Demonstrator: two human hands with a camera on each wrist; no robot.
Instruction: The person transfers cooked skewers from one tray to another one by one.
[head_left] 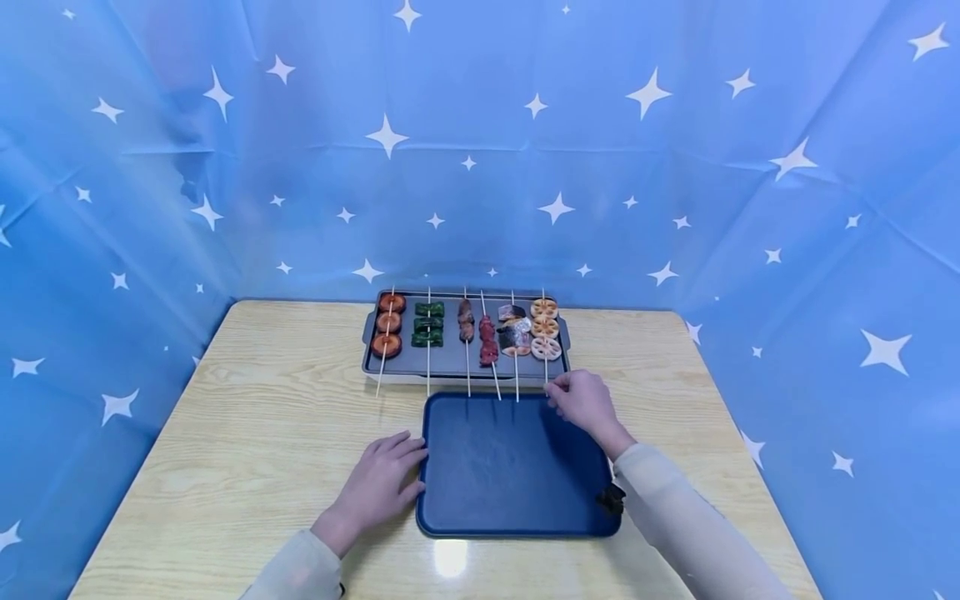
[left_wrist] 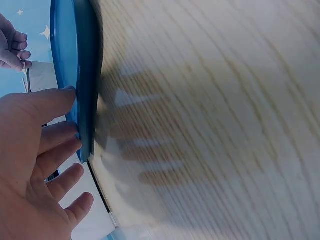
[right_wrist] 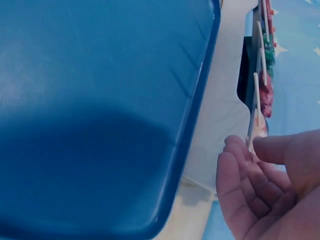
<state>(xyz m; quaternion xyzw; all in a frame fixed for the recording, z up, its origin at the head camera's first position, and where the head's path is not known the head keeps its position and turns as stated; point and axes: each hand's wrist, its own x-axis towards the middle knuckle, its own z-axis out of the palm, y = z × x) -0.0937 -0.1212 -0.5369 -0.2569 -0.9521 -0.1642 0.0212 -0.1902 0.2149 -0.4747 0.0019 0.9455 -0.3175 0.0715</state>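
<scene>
My right hand [head_left: 587, 403] pinches the bare stick end of a lotus root skewer [head_left: 545, 348] between thumb and fingertips. That skewer lies at the right end of a grey grill plate [head_left: 448, 360], its slices on the plate. Seen from the right wrist, the thumb and fingers hide most of its stick. At the left side of a dark blue tray [head_left: 517, 471], my left hand [head_left: 378, 485] touches the rim with thumb and fingertips, its fingers loosely extended. The left wrist view shows that hand [left_wrist: 35, 150] against the tray's outer edge [left_wrist: 87, 75].
Several other skewers lie across the grill: brown-red round slices [head_left: 387, 322], green pieces [head_left: 428, 325], brown meat [head_left: 466, 321], red meat [head_left: 487, 340] and fish-like pieces [head_left: 514, 333]. Their sticks jut toward the tray. A starry blue curtain [head_left: 480, 192] stands behind the wooden table [head_left: 262, 417].
</scene>
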